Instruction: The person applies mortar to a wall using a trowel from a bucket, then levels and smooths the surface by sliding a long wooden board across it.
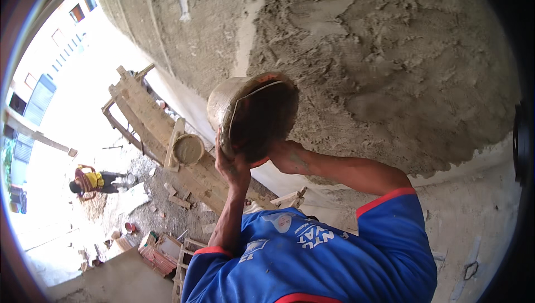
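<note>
A mortar-stained bucket (223, 98) is held up on its side against the plastered wall, its dark opening and wire handle facing me. My left hand (233, 166) grips the bucket's lower left rim, fingers wrapped round it. My right hand (285, 157) holds its lower right part, the fingertips partly hidden. Rough, wet-looking mortar (373, 63) covers much of the wall behind it, with a smoother lighter strip (248, 35) to the left.
Below left stand plank scaffolding (139, 105), a second bucket (189, 148) of grey mix and a wooden ladder (184, 258). A person (95, 181) in yellow and maroon is on the rubble-strewn ground beside a small container (130, 228) and stacked bricks (156, 253).
</note>
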Tool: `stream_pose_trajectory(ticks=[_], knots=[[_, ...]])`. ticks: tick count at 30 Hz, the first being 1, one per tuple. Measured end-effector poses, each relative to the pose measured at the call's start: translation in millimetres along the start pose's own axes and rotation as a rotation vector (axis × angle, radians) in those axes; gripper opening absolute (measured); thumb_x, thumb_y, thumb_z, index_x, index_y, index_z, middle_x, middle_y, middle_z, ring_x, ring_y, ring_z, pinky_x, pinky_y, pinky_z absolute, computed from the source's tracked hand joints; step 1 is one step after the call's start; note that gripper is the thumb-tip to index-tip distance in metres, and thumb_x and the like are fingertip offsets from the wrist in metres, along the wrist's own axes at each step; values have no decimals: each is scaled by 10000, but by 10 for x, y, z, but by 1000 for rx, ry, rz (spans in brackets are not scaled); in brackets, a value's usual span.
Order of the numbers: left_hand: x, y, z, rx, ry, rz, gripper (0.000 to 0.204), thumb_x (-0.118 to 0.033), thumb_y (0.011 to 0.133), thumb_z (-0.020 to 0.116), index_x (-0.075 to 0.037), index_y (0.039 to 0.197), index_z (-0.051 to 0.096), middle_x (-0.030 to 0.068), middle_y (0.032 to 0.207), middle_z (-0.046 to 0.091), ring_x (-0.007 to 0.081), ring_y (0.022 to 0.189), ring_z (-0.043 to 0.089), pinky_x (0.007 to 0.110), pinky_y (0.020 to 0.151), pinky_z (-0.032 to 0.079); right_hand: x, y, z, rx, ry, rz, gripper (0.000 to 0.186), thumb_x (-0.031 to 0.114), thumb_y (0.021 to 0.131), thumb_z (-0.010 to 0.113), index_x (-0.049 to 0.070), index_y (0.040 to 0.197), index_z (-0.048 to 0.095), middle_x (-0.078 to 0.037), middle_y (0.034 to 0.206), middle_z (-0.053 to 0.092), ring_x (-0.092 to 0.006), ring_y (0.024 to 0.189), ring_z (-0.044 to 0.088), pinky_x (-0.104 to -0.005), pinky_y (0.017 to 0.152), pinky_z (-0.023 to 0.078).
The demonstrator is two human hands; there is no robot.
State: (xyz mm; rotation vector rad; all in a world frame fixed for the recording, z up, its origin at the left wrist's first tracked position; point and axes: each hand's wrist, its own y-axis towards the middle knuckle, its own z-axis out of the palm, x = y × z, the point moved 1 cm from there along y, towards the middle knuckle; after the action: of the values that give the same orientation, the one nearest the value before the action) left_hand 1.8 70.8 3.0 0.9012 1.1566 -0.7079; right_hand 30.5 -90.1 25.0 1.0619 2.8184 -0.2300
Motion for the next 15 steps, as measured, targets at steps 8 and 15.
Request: stream_pose_trajectory(ticks=[8, 15], knots=[[-93, 52, -231, -1, 54, -47, 592, 3, 708, 515, 27, 1296, 447, 138, 1089, 619, 190, 1000, 584, 318, 896, 443, -401, -137, -1260, 128, -103, 279, 299, 43, 755, 556, 24, 1052, 583, -113, 776, 627, -251, 725, 625, -368, 611, 508], [-141, 81, -69, -29, 64, 77, 606, 4, 715, 549, 19, 1309, 436, 147, 1132, 602, 191, 1050, 560, 320, 921, 426, -251, 143, -585, 181, -411, 125, 160, 95, 758, 548, 67, 875, 654, -96, 822, 628, -234, 787, 613, -340, 640, 498]])
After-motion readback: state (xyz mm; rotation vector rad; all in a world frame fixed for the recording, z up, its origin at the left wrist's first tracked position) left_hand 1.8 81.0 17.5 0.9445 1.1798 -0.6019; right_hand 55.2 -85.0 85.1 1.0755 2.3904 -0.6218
